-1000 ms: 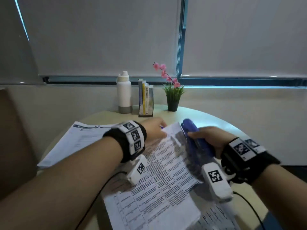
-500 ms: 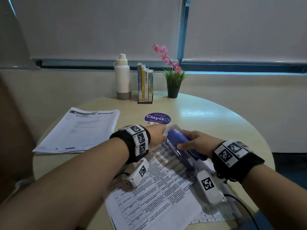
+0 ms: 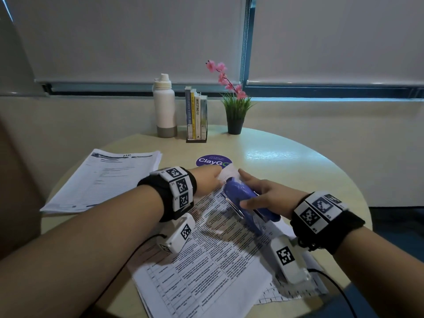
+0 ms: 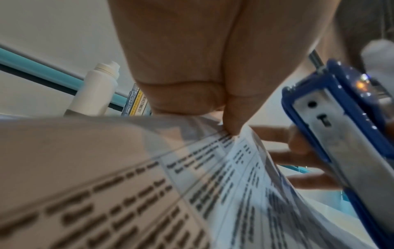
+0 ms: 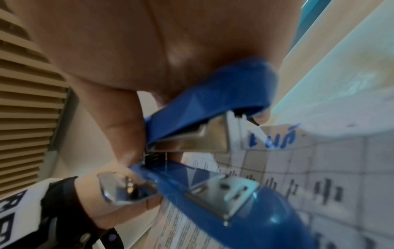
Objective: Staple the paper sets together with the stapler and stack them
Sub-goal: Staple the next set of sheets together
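My left hand [image 3: 207,180] pinched the far corner of the printed paper set [image 3: 206,255] while my right hand [image 3: 268,198] gripped the blue stapler [image 3: 243,200] at that corner. Another paper stack [image 3: 103,180] lay to the left on the round table [image 3: 298,161], near a purple sticker [image 3: 213,160].

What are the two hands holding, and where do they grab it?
The left hand pinches the paper set at its far corner. The right hand grips the blue stapler around its body.

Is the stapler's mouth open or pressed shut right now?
Open: in the right wrist view the stapler shows a clear gap between metal head and base.
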Motion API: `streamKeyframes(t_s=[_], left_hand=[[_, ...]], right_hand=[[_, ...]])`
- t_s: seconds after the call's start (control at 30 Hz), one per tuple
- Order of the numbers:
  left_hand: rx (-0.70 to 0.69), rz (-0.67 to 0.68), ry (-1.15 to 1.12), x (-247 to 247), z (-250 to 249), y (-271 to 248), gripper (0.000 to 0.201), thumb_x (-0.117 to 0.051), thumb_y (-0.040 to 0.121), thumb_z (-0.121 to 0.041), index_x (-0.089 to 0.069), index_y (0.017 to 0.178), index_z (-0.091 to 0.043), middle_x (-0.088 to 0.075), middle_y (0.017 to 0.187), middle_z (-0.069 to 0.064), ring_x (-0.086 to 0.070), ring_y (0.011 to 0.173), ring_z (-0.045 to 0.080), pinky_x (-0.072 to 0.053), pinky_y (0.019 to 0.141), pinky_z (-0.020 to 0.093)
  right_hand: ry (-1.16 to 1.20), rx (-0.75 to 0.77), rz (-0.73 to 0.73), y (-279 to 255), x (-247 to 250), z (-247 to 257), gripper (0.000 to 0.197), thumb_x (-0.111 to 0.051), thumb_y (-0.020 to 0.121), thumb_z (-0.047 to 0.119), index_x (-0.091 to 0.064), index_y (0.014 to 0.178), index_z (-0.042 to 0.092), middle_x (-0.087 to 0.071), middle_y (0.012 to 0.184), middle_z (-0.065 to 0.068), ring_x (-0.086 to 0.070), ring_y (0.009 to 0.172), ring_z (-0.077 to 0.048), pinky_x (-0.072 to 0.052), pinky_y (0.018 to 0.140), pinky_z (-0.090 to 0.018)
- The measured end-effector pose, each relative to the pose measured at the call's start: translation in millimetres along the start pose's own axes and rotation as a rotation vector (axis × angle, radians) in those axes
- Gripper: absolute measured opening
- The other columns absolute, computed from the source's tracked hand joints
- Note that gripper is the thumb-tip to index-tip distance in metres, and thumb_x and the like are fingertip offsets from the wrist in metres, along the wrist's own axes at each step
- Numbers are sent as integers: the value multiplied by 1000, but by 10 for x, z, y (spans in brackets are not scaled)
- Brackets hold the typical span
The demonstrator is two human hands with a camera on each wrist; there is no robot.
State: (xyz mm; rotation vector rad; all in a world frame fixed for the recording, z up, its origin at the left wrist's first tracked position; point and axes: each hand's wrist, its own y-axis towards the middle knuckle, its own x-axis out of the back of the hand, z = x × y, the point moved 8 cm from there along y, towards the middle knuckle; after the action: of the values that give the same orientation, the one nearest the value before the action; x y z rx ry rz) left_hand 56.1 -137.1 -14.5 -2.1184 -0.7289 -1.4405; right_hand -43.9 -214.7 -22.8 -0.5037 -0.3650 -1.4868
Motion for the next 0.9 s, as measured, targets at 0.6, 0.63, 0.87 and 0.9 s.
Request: streamKeyframes(t_s=[0.6, 0.63, 0.87, 0.9], left_hand=[[-4, 110, -26, -20, 103, -155, 32, -59, 92, -28, -53, 121, -18, -63, 115, -2, -59, 107, 19, -46, 97, 38], [-6, 110, -35, -27, 120, -166, 32, -60, 91, -26, -54, 122, -17, -64, 115, -2, -60, 107, 18, -46, 97, 38], [-49, 93, -68, -22, 58, -205, 32, -59, 92, -21, -56, 122, -14, -65, 116, 3, -61, 106, 21, -46, 98, 39], [-57, 94, -67, -25, 57, -200, 32, -58, 92, -21, -55, 123, -13, -65, 117, 3, -60, 107, 21, -46, 98, 40]], right_hand=[[499, -172, -199, 13, 339, -332, 28, -64, 80, 8, -63, 108, 4, -67, 89, -16, -64, 71, -28, -52, 61, -32], [512, -174, -201, 7, 335, -329, 28, -64, 80, 8, -63, 107, 4, -68, 87, -16, -64, 70, -28, -52, 61, -32], [449, -172, -176, 13, 259, -272, 46, -66, 64, 16, -63, 107, 0, -66, 96, -21, -59, 89, -34, -45, 91, -54], [436, -173, -177, 13, 258, -263, 45, -67, 64, 17, -63, 105, 1, -66, 95, -20, -59, 88, -34, -45, 91, -54]])
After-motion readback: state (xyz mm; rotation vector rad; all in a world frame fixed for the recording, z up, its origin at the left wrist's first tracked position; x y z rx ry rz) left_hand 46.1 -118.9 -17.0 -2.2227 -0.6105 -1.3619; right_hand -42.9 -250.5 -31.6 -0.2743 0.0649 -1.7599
